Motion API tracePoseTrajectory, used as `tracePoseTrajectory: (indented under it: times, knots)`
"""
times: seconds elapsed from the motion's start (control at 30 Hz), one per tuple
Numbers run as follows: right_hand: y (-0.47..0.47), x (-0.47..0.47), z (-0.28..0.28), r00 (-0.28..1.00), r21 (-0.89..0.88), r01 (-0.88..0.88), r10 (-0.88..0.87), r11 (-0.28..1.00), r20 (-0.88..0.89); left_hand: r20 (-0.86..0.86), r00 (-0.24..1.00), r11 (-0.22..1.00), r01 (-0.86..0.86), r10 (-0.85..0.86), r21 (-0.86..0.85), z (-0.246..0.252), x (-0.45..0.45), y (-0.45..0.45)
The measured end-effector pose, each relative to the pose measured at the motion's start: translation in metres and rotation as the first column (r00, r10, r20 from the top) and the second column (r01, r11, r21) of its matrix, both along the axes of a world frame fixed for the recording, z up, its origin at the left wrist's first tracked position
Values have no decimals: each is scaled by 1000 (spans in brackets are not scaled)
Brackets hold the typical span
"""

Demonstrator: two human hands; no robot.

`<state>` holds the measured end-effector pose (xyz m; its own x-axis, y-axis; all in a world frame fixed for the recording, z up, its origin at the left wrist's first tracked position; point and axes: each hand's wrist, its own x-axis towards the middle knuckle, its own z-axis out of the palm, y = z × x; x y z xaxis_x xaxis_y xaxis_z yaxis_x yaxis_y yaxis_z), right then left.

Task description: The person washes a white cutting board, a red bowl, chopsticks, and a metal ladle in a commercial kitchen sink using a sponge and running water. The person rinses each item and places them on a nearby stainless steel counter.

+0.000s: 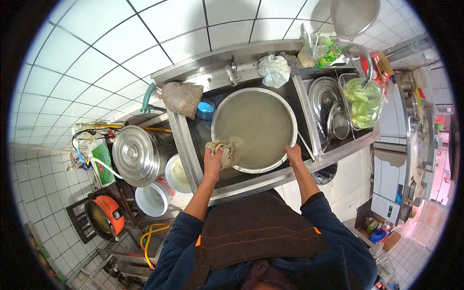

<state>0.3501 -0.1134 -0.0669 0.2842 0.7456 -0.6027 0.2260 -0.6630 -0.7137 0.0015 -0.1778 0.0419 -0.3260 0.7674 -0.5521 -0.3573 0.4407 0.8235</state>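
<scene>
A large round metal basin [255, 127], full of cloudy greyish water, sits in the left bay of a stainless steel sink [250, 186]. Bunched in my left hand [213, 162] is a wet beige cloth [227, 154], partly over the basin's near-left rim and partly in the water. My right hand [294, 154] grips the rim at the near right, its thumb on top and the other fingers mostly hidden. Left of the basin stand a blue plastic container [205, 109] and a grey-brown wrapped bundle [182, 98]. A crumpled pale cloth [274, 71] lies on the back ledge near the faucet [231, 75].
The right bay holds metal lids [323, 96], a strainer [340, 121] and a wire basket with bagged green vegetables [362, 101]. A curved tap [366, 61] hangs over it. On the left are a large metal lid [134, 156], white buckets [152, 199] and an orange pot [108, 214].
</scene>
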Motion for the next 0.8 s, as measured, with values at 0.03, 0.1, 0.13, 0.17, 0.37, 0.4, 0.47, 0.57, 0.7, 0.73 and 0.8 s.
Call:
tracePoseTrajectory:
  times: [0.03, 0.1, 0.13, 0.17, 0.37, 0.4, 0.47, 0.57, 0.7, 0.73, 0.8]
  knots:
    - [0, -1, 2, 999, 73, 4, -2, 997, -34, 3, 1000, 999, -6, 6, 31, 4, 0, 0]
    - [-1, -5, 5, 999, 118, -34, 35, 992, -7, 38, 999, 1000, -24, 23, 21, 10, -1, -1]
    - [-3, -7, 5, 999, 148, -49, 49, 988, -2, 61, 997, 999, -43, 41, 30, 13, -2, -2]
    - [-4, -10, 5, 998, 161, -56, 53, 985, 25, 30, 999, 999, -31, 30, 22, 15, -4, -2]
    - [-6, -24, 4, 984, 163, -74, 46, 984, 169, 13, 998, 996, -66, 66, 64, 20, -12, -6]
    - [-4, -25, 5, 985, 146, -75, 51, 986, 164, 18, 997, 995, -76, 75, 62, 19, -14, -7]
    - [-1, -26, 10, 978, 188, -106, 68, 976, 198, 54, 993, 992, -106, 102, 69, 17, -17, -9]
    - [0, -28, 22, 982, 153, -73, 44, 985, 182, 39, 995, 992, -92, 89, 83, 10, -24, -6]
    - [1, -37, 49, 959, 175, -137, 86, 975, 268, 226, 974, 998, -14, -1, 66, -2, -35, 18]
    - [2, -41, 56, 956, 174, -134, 81, 976, 282, 261, 965, 999, 31, -32, 7, -5, -37, 29]
    - [5, -48, 71, 962, 212, -114, 54, 971, 268, 293, 952, 995, 95, -89, -7, -8, -41, 50]
